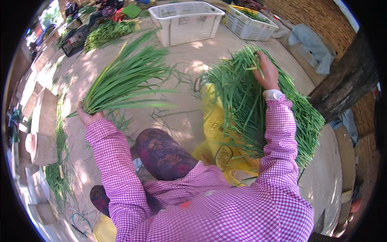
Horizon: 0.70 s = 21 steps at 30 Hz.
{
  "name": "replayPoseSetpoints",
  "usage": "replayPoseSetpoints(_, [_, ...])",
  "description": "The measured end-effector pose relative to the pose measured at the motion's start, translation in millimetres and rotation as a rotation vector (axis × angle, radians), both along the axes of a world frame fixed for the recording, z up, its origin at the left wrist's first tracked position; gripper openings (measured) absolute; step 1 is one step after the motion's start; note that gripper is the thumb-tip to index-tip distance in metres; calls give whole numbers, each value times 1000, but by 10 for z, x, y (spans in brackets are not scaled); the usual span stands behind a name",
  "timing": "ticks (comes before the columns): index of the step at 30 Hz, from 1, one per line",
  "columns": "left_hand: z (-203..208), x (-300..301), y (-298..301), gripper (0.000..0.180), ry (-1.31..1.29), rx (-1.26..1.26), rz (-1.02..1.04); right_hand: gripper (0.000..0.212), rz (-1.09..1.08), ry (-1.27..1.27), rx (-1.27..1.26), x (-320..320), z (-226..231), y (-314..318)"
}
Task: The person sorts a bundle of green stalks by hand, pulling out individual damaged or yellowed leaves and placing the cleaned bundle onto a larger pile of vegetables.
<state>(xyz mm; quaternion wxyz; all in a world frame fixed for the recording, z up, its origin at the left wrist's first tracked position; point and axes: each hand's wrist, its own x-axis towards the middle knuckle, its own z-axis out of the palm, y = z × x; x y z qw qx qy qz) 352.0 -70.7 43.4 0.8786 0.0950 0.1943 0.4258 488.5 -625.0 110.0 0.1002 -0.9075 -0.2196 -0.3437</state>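
My left hand [89, 116] is closed round the base of a bunch of garlic chives [129, 76], held out to the left. Its long flat leaves fan toward the upper right. On the right, my right hand [267, 74] pinches the pale ends of a few chives [253, 66] at the far end of a big heap of chives [298, 125]. The heap lies on a printed yellow plastic sack [213, 117]. Beneath the leaves, whatever holds the heap up is mostly hidden.
A white plastic crate [186, 26] stands ahead, beside a crate with a yellow edge [250, 25] and greens inside. More greens [109, 34] lie near a black crate [75, 41] at the far left, where people sit. A tree trunk [346, 76] rises right of the heap. Loose leaves litter the concrete.
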Motion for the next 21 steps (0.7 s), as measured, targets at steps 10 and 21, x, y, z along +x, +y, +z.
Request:
replayPoseSetpoints(10, [-69,-1054,453,42,231,12,581,50,20,0,-156,-87,-392,863])
replayPoseSetpoints(21, [549,-1732,57,26,245,395,798,60,1316,1935,448,-2304,-541,4354])
